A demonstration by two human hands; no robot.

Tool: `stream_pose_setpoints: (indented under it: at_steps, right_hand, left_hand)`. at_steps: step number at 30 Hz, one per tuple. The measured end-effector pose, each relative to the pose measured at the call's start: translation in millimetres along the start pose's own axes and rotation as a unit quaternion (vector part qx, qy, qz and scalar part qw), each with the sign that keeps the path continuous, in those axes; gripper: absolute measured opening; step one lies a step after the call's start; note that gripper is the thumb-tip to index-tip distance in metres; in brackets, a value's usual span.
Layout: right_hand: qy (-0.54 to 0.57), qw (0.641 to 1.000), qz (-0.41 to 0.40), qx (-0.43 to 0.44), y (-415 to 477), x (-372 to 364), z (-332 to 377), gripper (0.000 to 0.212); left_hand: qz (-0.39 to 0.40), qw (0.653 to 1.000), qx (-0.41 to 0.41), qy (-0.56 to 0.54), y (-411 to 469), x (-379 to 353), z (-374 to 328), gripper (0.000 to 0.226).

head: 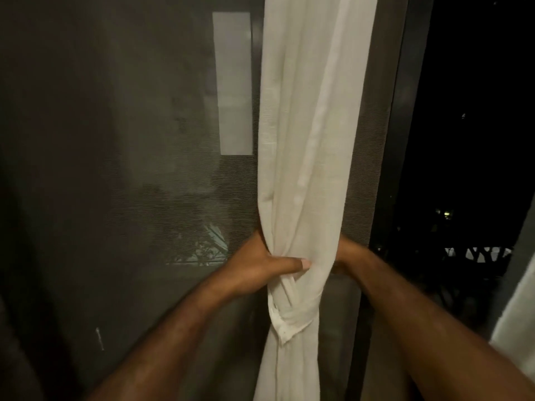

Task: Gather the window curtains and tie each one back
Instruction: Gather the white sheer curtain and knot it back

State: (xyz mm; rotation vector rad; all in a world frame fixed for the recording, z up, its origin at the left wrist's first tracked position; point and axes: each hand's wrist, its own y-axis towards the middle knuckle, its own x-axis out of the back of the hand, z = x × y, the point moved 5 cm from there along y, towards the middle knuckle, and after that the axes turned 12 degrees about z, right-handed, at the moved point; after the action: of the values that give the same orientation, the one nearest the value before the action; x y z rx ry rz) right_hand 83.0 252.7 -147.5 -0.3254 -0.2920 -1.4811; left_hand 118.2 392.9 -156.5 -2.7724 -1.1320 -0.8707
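Observation:
A cream sheer curtain hangs in the middle of the view, bunched into a narrow column in front of a dark mesh screen. A loose wrap of the same fabric rings the column just below my hands. My left hand grips the bunch from the left, thumb pressed across the front. My right hand reaches round the right side of the bunch; its fingers are hidden behind the cloth.
A grey mesh screen fills the left, with a pale rectangle showing on it. A dark door frame stands right of the curtain, with night darkness beyond. Another pale curtain edge shows at the far right.

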Motion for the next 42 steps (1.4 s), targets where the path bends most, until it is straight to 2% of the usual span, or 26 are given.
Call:
stream_pose_setpoints:
  at_steps: [3, 7, 9, 10, 11, 12, 13, 15, 17, 18, 21, 23, 25, 28, 30, 33, 36, 40, 42]
  right_hand:
    - [0.079, 0.996, -0.028, 0.043, 3, -7, 9, 0.030]
    - [0.142, 0.982, -0.080, 0.096, 1, -15, 9, 0.027]
    - [0.195, 0.965, -0.116, 0.129, -1, -14, 6, 0.037]
    - [0.201, 0.960, -0.133, 0.142, -3, -11, 3, 0.036]
    - [0.190, 0.958, -0.148, 0.153, -4, -6, -3, 0.025]
    - [0.206, 0.956, -0.133, 0.163, -7, -5, -11, 0.017]
    - [0.246, 0.950, -0.096, 0.170, -10, -6, -21, 0.023]
    - [0.301, 0.938, 0.015, 0.170, -18, -16, -39, 0.052]
    - [0.232, 0.958, 0.081, 0.148, -21, -29, -52, 0.081]
    - [0.193, 0.968, 0.079, 0.140, -21, -34, -55, 0.084]
    - [0.121, 0.982, -0.021, 0.144, -19, -32, -57, 0.071]
    - [0.114, 0.977, -0.091, 0.153, -21, -28, -57, 0.068]
    - [0.114, 0.972, -0.137, 0.152, -22, -24, -62, 0.065]
    - [0.102, 0.969, -0.170, 0.148, -20, -21, -66, 0.057]
    - [0.095, 0.968, -0.175, 0.153, -18, -21, -66, 0.050]
    - [0.070, 0.971, -0.163, 0.162, -18, -28, -62, 0.038]
    - [0.009, 0.972, -0.177, 0.156, -18, -35, -58, 0.024]
    - [-0.036, 0.976, -0.183, 0.115, -24, -41, -61, 0.030]
    - [-0.013, 0.979, -0.171, 0.106, -28, -44, -63, 0.032]
  left_hand:
    - [0.035, 0.999, 0.007, 0.004, 1, 11, 4, 0.079]
    - [0.038, 0.999, -0.001, 0.028, 3, 16, 5, 0.089]
    - [0.026, 0.999, 0.004, 0.047, 3, 17, 6, 0.092]
    - [0.011, 0.998, 0.009, 0.067, 2, 19, 6, 0.093]
    - [-0.006, 0.996, 0.014, 0.088, 2, 21, 7, 0.093]
    - [-0.022, 0.994, 0.018, 0.104, 2, 22, 7, 0.089]
    - [-0.038, 0.993, 0.021, 0.108, 2, 22, 9, 0.084]
    - [-0.063, 0.993, 0.024, 0.100, 1, 21, 10, 0.077]
    - [-0.064, 0.994, 0.022, 0.088, 1, 18, 11, 0.076]
    - [-0.058, 0.995, 0.018, 0.078, 2, 14, 11, 0.075]
    - [-0.027, 0.998, 0.014, 0.054, 1, 9, 9, 0.073]
    - [0.045, 0.998, 0.017, 0.026, -5, 6, 9, 0.066]
    - [0.120, 0.991, 0.032, 0.049, -17, 7, 10, 0.051]
    - [0.164, 0.977, 0.065, 0.116, -37, 12, 9, 0.014]
    - [0.191, 0.974, 0.070, 0.099, -48, 8, 2, 0.018]
    - [0.210, 0.974, 0.082, 0.005, -57, -7, -13, 0.022]
    - [0.144, 0.986, 0.068, -0.047, -48, -20, -17, 0.027]
    - [-0.027, 0.993, 0.064, 0.097, -31, -17, -11, 0.039]
    - [-0.114, 0.987, 0.055, 0.098, -28, -12, -10, 0.043]
